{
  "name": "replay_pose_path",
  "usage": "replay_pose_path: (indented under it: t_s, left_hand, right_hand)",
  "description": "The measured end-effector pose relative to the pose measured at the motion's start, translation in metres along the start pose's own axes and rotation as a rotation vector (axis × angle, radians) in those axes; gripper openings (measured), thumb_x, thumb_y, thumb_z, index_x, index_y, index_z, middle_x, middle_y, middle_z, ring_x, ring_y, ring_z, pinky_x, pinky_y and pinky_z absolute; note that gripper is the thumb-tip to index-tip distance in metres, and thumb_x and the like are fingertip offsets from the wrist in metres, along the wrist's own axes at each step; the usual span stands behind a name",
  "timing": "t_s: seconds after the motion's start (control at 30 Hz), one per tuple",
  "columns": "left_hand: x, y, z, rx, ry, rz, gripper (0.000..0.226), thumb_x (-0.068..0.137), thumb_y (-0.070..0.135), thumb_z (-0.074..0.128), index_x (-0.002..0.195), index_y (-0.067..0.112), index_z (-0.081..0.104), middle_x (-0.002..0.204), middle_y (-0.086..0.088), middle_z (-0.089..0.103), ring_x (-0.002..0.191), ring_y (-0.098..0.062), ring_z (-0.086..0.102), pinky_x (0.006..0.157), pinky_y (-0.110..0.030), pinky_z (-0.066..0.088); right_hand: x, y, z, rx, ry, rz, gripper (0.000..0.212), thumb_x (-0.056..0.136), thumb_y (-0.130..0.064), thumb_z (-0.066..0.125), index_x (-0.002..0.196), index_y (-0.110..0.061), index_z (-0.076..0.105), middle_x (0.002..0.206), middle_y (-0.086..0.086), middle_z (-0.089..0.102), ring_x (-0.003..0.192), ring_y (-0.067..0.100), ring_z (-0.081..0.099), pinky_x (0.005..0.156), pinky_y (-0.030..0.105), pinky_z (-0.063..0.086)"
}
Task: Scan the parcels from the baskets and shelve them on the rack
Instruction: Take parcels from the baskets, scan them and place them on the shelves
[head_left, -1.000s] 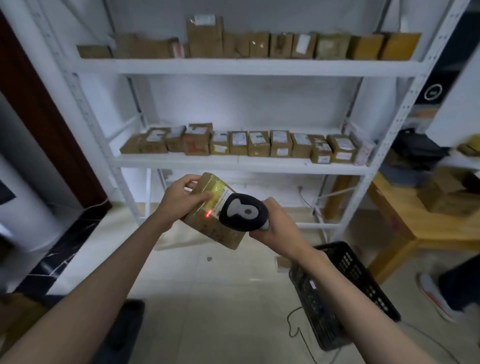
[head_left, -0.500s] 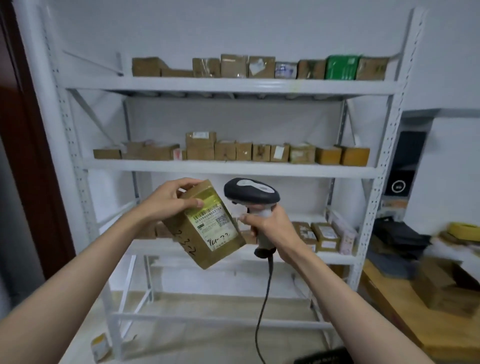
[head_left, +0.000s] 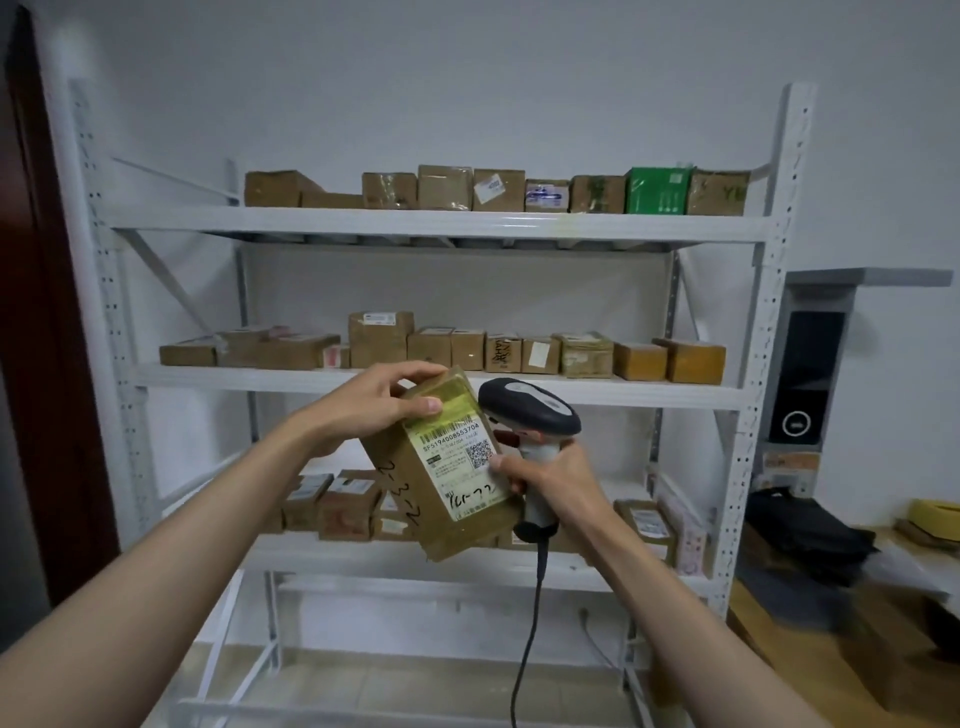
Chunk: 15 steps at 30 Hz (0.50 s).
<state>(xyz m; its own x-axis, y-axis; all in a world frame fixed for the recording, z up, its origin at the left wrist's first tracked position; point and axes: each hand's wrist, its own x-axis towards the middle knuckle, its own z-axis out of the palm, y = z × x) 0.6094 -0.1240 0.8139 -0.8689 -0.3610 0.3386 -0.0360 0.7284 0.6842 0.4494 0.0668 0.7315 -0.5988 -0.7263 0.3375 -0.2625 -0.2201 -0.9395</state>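
Since the earlier frame the parcel (head_left: 449, 467) has risen to frame centre, the scanner (head_left: 530, 415) upright beside it. Left hand (head_left: 363, 410) fingers curl round its top; right hand (head_left: 550, 478) grips the scanner handle, thumb touching the label. Scanning apparently done; shelving on the rack (head_left: 441, 228) needs a free gap.

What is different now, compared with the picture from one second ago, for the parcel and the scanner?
The grey handheld scanner has lifted off the brown cardboard parcel's label and now stands upright beside it; no red light shows on the label now. The parcel was raised and tilted, label facing the camera. The right hand's thumb now touches the label. Unchanged: the left hand grips the parcel's top, the right hand the scanner.
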Motion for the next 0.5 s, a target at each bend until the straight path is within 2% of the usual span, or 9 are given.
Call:
replay_pose_path:
  t_s: [0.07, 0.17, 0.2, 0.33, 0.43, 0.5]
  left_hand:
    - [-0.001, -0.005, -0.011, 0.014, 0.018, -0.018, 0.041, 0.096, 0.039, 0.065, 0.134, 0.049, 0.055, 0.12, 0.011, 0.062, 0.101, -0.007, 0.066, 0.077, -0.026, 0.054]
    - [-0.009, -0.019, -0.039, 0.058, 0.035, -0.057, 0.043, 0.095, 0.037, 0.066, 0.135, 0.048, 0.054, 0.123, 0.008, 0.063, 0.107, -0.012, 0.066, 0.09, -0.038, 0.055]
    - [-0.013, -0.025, -0.05, 0.07, 0.04, -0.07, 0.044, 0.095, 0.036, 0.066, 0.136, 0.047, 0.054, 0.124, 0.01, 0.062, 0.108, -0.013, 0.065, 0.093, -0.04, 0.055]
    - [-0.033, -0.049, -0.098, 0.113, 0.082, -0.117, 0.044, 0.097, 0.032, 0.064, 0.137, 0.044, 0.052, 0.124, 0.009, 0.061, 0.109, -0.014, 0.064, 0.092, -0.038, 0.053]
    - [-0.047, -0.068, -0.132, 0.149, 0.145, -0.145, 0.045, 0.095, 0.032, 0.066, 0.137, 0.042, 0.054, 0.127, 0.007, 0.061, 0.113, -0.013, 0.061, 0.098, -0.042, 0.051]
    - [-0.051, -0.083, -0.149, 0.176, 0.222, -0.126, 0.044, 0.093, 0.03, 0.069, 0.135, 0.039, 0.056, 0.127, 0.01, 0.061, 0.119, -0.011, 0.058, 0.103, -0.045, 0.047]
  right_hand:
    - [0.014, 0.005, 0.01, 0.02, -0.029, 0.024, 0.032, 0.081, -0.012, 0.084, 0.107, -0.008, 0.067, 0.093, 0.005, 0.079, 0.089, 0.027, 0.077, 0.071, 0.033, 0.063]
    - [0.036, 0.015, 0.04, 0.064, -0.107, 0.065, 0.028, 0.081, -0.006, 0.082, 0.105, -0.002, 0.068, 0.096, 0.013, 0.079, 0.097, 0.039, 0.073, 0.088, 0.05, 0.061]
    - [0.044, 0.018, 0.053, 0.075, -0.13, 0.072, 0.027, 0.081, -0.005, 0.082, 0.104, -0.002, 0.068, 0.096, 0.014, 0.078, 0.095, 0.038, 0.074, 0.089, 0.051, 0.06]
    - [0.075, 0.019, 0.112, 0.107, -0.219, 0.052, 0.023, 0.079, -0.007, 0.084, 0.097, -0.005, 0.07, 0.092, 0.014, 0.078, 0.085, 0.035, 0.072, 0.077, 0.041, 0.062]
    - [0.096, 0.019, 0.158, 0.166, -0.265, 0.081, 0.029, 0.077, -0.005, 0.085, 0.101, -0.003, 0.069, 0.095, 0.014, 0.079, 0.095, 0.041, 0.074, 0.09, 0.054, 0.059]
    - [0.109, 0.02, 0.186, 0.209, -0.261, 0.109, 0.032, 0.075, -0.001, 0.084, 0.103, 0.0, 0.069, 0.095, 0.016, 0.078, 0.095, 0.04, 0.074, 0.091, 0.056, 0.058]
